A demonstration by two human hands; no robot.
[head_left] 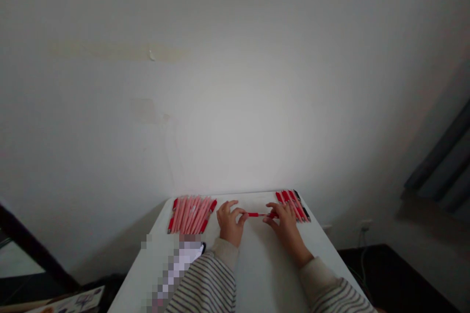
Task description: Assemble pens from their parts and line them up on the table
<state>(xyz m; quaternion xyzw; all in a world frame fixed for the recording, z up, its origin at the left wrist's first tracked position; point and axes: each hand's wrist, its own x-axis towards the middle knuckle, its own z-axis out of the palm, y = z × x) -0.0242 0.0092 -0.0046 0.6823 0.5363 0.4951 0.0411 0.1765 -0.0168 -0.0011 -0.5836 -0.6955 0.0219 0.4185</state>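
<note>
One red pen [258, 214] is held up just over the white tabletop [264, 269], between the two hands. It lies flat. Its long way runs from side to side, from one grip to the other.

The left grip [229, 224] has the pen's left end. The thumb and the first finger are pinched together on it, and the other fingers are curled loosely above. The right grip [284, 221] has the pen's right end. Its fingers are closed around that end and hide the tip, so I cannot tell if there is a cap there. Both grips touch the pen, so neither one is nearer. The bare middle of the pen shows in the gap between them.

Out past the left grip, on its far side from the pen, is a big row of pink pens [191, 215]. They lie close together and point away from the person. Out past the right grip is a smaller row of red pens [293, 204]. They point away too, and the right grip is just beside them, maybe touching the nearest one.

Both arms wear striped sleeves [207, 283].
</note>
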